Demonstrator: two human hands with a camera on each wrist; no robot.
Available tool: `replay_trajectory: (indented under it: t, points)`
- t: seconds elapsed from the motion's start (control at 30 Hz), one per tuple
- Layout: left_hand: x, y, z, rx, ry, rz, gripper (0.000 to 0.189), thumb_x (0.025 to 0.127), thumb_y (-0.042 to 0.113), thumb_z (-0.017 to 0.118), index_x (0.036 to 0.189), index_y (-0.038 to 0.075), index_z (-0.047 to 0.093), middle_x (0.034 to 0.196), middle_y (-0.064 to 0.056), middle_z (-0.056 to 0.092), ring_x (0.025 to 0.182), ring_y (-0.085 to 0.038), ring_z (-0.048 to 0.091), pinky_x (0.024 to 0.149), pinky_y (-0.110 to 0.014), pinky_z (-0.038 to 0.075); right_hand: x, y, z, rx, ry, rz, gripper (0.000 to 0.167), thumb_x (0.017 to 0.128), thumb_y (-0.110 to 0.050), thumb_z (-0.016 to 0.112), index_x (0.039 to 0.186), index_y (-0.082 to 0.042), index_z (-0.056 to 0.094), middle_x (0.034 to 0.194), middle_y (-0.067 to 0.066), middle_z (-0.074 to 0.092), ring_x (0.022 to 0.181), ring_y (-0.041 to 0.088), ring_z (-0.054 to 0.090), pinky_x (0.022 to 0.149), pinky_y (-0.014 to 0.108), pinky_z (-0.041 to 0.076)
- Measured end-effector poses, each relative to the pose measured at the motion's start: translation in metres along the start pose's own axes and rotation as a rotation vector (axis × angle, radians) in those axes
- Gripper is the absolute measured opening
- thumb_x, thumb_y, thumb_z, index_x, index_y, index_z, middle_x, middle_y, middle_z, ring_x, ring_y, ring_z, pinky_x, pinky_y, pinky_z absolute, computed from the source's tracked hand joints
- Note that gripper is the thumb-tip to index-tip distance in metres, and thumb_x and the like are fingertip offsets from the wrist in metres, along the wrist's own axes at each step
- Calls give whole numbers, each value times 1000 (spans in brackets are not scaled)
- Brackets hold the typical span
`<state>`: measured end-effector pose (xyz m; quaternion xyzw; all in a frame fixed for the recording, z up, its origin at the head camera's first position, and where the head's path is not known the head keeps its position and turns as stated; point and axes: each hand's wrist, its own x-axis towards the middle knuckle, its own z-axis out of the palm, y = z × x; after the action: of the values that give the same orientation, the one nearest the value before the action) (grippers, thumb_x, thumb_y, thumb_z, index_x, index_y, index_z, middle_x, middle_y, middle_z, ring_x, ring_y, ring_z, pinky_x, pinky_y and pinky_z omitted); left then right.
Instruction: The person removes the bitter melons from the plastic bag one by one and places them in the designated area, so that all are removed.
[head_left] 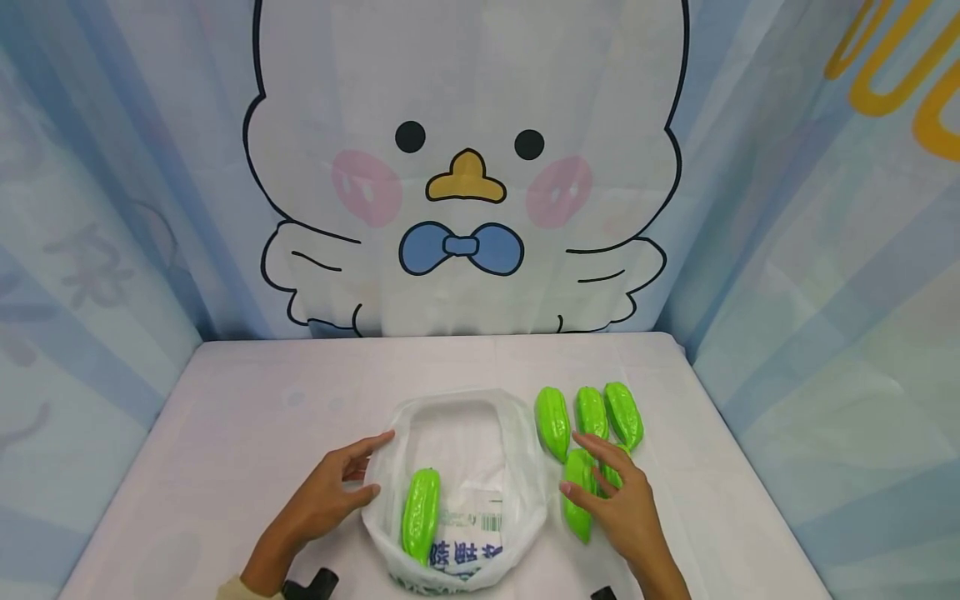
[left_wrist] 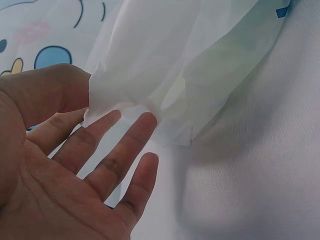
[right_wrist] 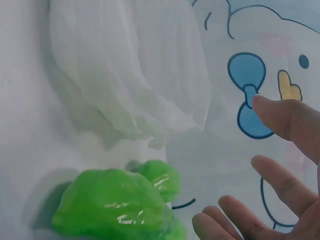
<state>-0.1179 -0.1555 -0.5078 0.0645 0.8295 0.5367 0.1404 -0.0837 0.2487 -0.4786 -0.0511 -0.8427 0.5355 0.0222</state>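
A white plastic bag (head_left: 525, 508) stands with its mouth rolled wide, and one glossy green model bitter melon (head_left: 422, 515) lies inside on the left. Against the bag's left side, my left hand (head_left: 326, 492) touches the plastic with spread, relaxed fingers; the left wrist view shows its fingertips (left_wrist: 148, 119) at the bag's edge. My right hand (head_left: 618, 504) hovers over the near bitter melons right of the bag, thumb and fingers apart. Below it lies one bitter melon (head_left: 578, 492), bumpy in the right wrist view; another (head_left: 611, 477) is partly hidden by the fingers.
Farther back on the right lie more bitter melons, one (head_left: 552, 423) close beside the bag and two (head_left: 592, 412) (head_left: 624, 415) side by side. A white cloth covers the table (head_left: 247, 417). Printed curtains (head_left: 465, 300) enclose its back and sides.
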Motion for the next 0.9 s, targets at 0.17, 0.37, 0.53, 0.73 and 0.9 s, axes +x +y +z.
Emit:
replay_trajectory:
  t: [0.17, 0.37, 0.53, 0.73, 0.9]
  points:
    - [-1, 0, -1, -1, -2, 7, 71, 93, 8, 78, 157, 21, 54, 166, -14, 48, 139, -41, 61, 118, -66, 45, -1, -7, 15, 32, -22, 7, 71, 81, -13, 93, 146, -22, 66, 161, 5, 51, 153, 30, 44, 118, 55, 48]
    - [0, 0, -1, 1, 1, 8, 70, 93, 7, 78, 157, 22, 54, 165, -14, 48, 137, -39, 62, 118, -66, 45, -2, -15, 31, 73, -39, -3, 69, 80, -11, 93, 143, -23, 68, 161, 6, 52, 153, 32, 46, 117, 52, 49]
    - [0, 0, -1, -6, 1, 4, 70, 92, 7, 78, 157, 21, 55, 165, -14, 49, 136, -39, 63, 118, -66, 45, -3, -20, 42, 102, -58, -34, 68, 79, -11, 93, 142, -25, 69, 159, 7, 54, 147, 34, 52, 117, 53, 50]
    - [0, 0, -1, 3, 0, 3, 70, 93, 7, 78, 157, 21, 54, 165, -14, 48, 138, -40, 62, 118, -67, 44, -4, -25, 56, 114, -107, -51, 67, 79, -19, 95, 141, -29, 70, 158, 6, 55, 148, 35, 51, 116, 56, 50]
    - [1, 0, -2, 7, 5, -2, 71, 92, 7, 78, 157, 22, 54, 166, -13, 48, 139, -40, 61, 119, -67, 43, -6, -29, 68, 112, -131, -37, 65, 79, -20, 95, 138, -34, 71, 156, 4, 57, 147, 34, 52, 115, 55, 51]
